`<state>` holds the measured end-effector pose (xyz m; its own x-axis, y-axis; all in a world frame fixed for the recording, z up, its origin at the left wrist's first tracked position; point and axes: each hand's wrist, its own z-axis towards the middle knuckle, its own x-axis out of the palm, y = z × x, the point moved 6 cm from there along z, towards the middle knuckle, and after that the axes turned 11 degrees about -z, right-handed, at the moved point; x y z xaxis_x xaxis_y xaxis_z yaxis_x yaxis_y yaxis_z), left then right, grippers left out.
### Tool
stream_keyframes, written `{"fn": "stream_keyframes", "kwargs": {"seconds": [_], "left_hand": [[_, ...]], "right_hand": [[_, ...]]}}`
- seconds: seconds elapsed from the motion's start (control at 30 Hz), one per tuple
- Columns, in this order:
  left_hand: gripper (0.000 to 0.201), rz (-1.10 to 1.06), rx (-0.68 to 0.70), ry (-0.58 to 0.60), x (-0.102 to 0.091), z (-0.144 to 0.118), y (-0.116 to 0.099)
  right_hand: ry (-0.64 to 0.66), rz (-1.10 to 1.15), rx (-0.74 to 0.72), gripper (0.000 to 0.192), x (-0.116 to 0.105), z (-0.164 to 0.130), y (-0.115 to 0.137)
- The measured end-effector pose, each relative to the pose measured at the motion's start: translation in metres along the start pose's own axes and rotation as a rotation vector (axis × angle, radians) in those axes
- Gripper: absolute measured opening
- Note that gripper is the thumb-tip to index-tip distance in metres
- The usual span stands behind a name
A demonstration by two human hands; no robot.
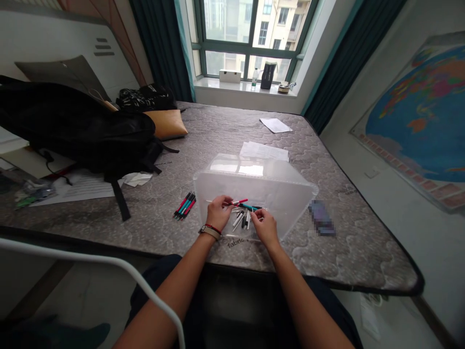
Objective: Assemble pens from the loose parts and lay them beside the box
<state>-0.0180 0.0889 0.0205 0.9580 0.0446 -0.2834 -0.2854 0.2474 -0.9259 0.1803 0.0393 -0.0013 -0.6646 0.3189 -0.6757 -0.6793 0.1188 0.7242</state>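
A clear plastic box lies on its side on the quilted grey mattress surface, its opening facing me. Both hands reach into that opening. My left hand, with a watch and a red cord at the wrist, pinches a red pen. A teal pen lies between the two hands. My right hand has its thumb and fingers closed at a light, thin item I cannot make out clearly. Several white and dark pens are loose below the hands. Left of the box, several red, teal and black pens lie side by side.
Beyond the box are white papers. A blurred-out phone-like object sits to the right. On the left are a black backpack, a tan pouch and more papers. A white curved tube crosses the lower left.
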Motion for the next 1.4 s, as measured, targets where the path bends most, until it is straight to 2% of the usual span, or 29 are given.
{"fn": "stream_keyframes", "kwargs": {"seconds": [0.1,0.2,0.33,0.47,0.57,0.67,0.77,0.87,0.97,1.07,1.2,1.4], "left_hand": [[0.022,-0.294,-0.073,-0.028,-0.003,-0.007,-0.011],[0.025,-0.376,-0.098,-0.028,-0.001,-0.011,-0.014],[0.031,-0.527,-0.145,-0.020,0.005,-0.009,-0.008],[0.039,-0.712,-0.236,-0.026,0.011,-0.009,-0.004],[0.037,-0.775,-0.273,-0.027,0.011,-0.010,-0.007],[0.033,-0.802,-0.237,-0.055,0.006,-0.011,-0.013],[0.032,-0.828,-0.212,-0.066,0.004,-0.011,-0.017],[0.038,-0.824,-0.179,0.005,0.009,-0.015,-0.022],[0.050,-0.677,-0.117,0.194,0.022,-0.022,-0.033],[0.040,-0.439,0.007,0.334,0.035,-0.032,-0.047],[0.044,-0.315,0.166,0.354,0.041,-0.039,-0.061],[0.033,-0.271,0.216,0.380,0.040,-0.038,-0.062]], "right_hand": [[-0.010,0.131,0.015,0.032,0.003,0.001,0.000],[-0.008,0.328,0.075,0.036,0.006,0.004,-0.003],[0.057,0.555,0.187,0.044,0.013,0.006,-0.008],[0.113,0.648,0.163,0.043,0.016,0.004,0.000],[0.269,0.691,0.136,0.041,0.023,-0.004,0.012],[0.458,0.786,0.154,0.041,0.036,-0.016,0.023],[0.562,0.833,0.134,0.042,0.047,-0.026,0.030],[0.486,0.740,0.069,0.038,0.048,-0.027,0.030],[0.246,0.517,-0.116,0.025,0.032,-0.023,0.031],[0.089,0.395,-0.205,0.022,0.019,-0.019,0.031],[0.090,0.467,-0.118,0.022,0.018,-0.015,0.022],[0.078,0.467,-0.153,0.023,0.016,-0.016,0.023]]}}
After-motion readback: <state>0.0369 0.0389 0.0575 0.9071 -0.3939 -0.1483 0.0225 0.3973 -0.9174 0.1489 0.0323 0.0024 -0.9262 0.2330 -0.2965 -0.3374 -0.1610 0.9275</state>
